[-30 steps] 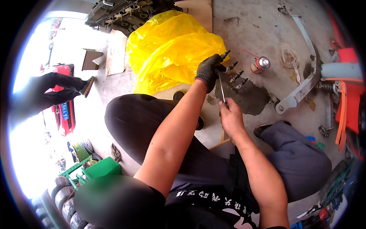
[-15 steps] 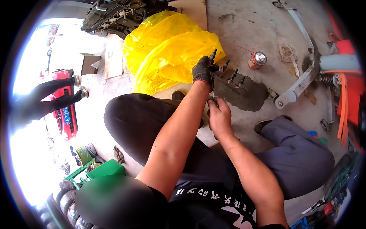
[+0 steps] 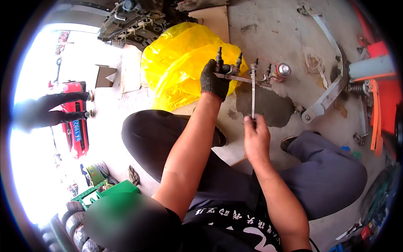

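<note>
My gloved left hand [image 3: 215, 80] grips one end of a fuel rail [image 3: 245, 78], a metal bar with several black injectors standing up from it. It is held out to the right over a dark wet patch [image 3: 268, 107] on the floor. My bare right hand [image 3: 257, 136] is closed on a long, slim metal tool [image 3: 253, 96]. The tool's shaft points away from me and its far end lies against or over the rail, near an injector. Fingers hide the tool's near end, and I cannot tell its exact kind.
Beyond the left hand lies a crumpled yellow plastic sheet [image 3: 178, 59], with an engine part [image 3: 140, 27] behind it. A spray can [image 3: 284, 70] stands past the rail. To the right is a red and grey wheeled hoist [image 3: 323, 103]. Another person's legs [image 3: 67, 107] are at far left.
The rail has turned to lie more crosswise, its injectors facing away. My right hand has moved right and nearer to me, and much more of the tool's shaft shows.
</note>
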{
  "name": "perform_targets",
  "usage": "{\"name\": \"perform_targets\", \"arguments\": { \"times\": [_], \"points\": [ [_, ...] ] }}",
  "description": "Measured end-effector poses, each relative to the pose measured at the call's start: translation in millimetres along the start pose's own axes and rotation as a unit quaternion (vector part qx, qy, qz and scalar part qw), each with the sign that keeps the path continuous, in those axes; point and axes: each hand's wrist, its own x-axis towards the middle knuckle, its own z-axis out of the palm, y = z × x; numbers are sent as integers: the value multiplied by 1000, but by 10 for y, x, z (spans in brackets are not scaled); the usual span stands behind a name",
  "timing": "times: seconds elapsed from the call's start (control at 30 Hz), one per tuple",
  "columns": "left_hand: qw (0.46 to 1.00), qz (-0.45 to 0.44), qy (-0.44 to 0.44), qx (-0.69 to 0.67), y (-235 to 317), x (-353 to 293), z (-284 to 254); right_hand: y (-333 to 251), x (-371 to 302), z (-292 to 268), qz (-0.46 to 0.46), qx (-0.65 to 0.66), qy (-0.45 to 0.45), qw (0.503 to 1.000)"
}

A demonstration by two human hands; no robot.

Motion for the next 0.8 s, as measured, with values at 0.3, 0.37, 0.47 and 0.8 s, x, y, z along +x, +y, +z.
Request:
{"name": "perform_targets", "arguments": {
  "times": [0.3, 0.37, 0.47, 0.8],
  "points": [
    [992, 84, -60, 68, 316, -201, 605, 203, -66, -21, -108, -45, 74, 990],
    [980, 131, -53, 139, 345, -291, 702, 171, -65, -107, -124, -63, 91, 986],
    [974, 140, -24, 176, 567, -432, 892, 212, 14, -227, -82, -54, 124, 987],
    [551, 399, -105, 725, 825, -1121, 1489, 1687, 952, -861, 186, -286, 206, 917]
  ]
}}
